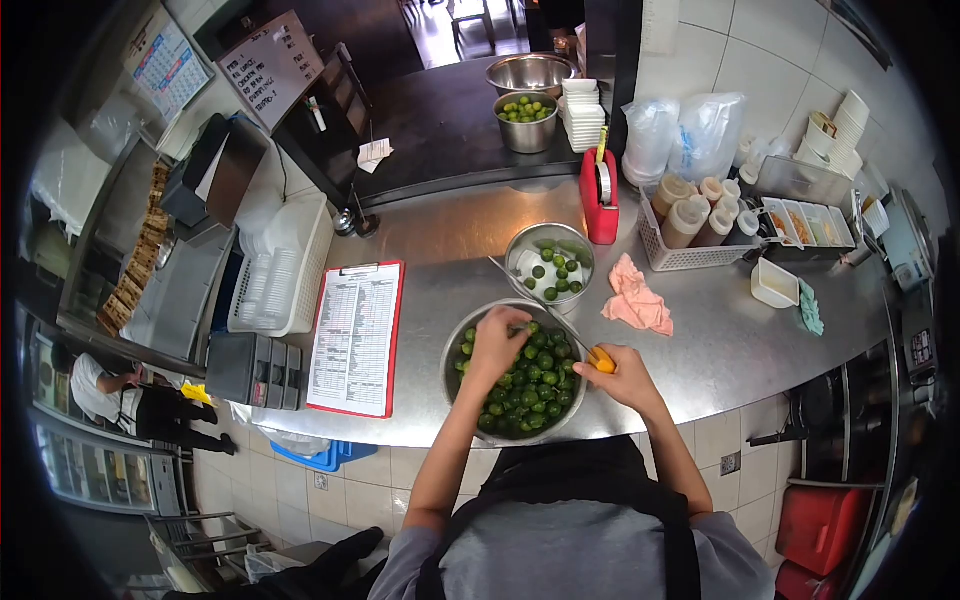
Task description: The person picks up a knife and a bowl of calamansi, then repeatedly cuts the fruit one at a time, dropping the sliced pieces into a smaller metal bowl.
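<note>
A large metal bowl (pixel 449 388) full of small green limes (pixel 528 392) stands near the counter's front edge. Over its far left part is my left hand (pixel 497 345), its fingers curled in a pinch at a lime; the grip is partly hidden. My right hand (pixel 622 380), at the bowl's right rim, is closed round the orange handle (pixel 601 358) of a knife. The knife's long blade (pixel 545 312) points away and to the left, across the gap between the bowls. Just beyond stands a smaller metal bowl (pixel 513 240) with several limes inside.
A pink cloth (pixel 638 298) and red tape dispenser (pixel 599 205) lie to the right, with a basket (pixel 690 256) of sauce bottles behind. On the left are a red clipboard (pixel 393 335), grey drawers (pixel 235 370) and a container basket (pixel 312 270). Another person (pixel 105 390) stands far left.
</note>
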Tool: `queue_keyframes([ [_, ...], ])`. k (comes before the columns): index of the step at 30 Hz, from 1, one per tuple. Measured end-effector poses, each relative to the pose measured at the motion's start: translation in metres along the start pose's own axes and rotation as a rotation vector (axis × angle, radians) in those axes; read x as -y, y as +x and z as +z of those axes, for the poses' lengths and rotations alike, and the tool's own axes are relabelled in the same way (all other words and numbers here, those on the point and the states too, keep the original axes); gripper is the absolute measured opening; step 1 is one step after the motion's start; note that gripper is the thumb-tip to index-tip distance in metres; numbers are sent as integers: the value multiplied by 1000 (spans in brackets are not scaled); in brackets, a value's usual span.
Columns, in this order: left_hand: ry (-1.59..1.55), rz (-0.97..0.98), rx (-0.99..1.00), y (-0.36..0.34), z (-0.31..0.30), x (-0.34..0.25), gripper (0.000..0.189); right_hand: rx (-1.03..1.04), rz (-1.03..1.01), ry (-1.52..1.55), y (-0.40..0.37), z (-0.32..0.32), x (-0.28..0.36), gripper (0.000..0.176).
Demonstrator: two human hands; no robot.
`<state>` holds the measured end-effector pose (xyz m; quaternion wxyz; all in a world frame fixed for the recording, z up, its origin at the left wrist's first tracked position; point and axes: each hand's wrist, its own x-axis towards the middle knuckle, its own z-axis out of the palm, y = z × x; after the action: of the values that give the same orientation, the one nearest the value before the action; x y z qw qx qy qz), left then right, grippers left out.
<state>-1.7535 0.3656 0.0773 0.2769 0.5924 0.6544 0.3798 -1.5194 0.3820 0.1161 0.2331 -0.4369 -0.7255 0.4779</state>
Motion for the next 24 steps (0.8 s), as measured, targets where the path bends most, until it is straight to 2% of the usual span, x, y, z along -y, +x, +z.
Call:
queue_keyframes([
  [3,364,90,-8,-12,15,-7,29,-22,-3,11,1,7,-10,38],
  [4,380,62,-24,-13,18,-11,30,-31,-13,-18,0,6,-10,38],
  [7,382,141,-97,-16,21,-4,33,-47,-26,-51,-1,6,0,38],
  [13,-974,-396,31,-52,-9,-36,30,-40,21,33,1,14,3,47],
  [14,-1117,-434,23,-59,-10,-34,28,-32,15,18,1,15,7,50],
  [17,-1361,-478,9,-73,-5,-17,26,-12,-35,-140,1,21,19,52],
  [21,-1524,-385,-61,-80,3,-17,35,-28,-203,-232,2,35,24,57],
  [24,-1513,-429,-66,-81,1,-22,42,-63,-283,-271,3,38,28,58],
])
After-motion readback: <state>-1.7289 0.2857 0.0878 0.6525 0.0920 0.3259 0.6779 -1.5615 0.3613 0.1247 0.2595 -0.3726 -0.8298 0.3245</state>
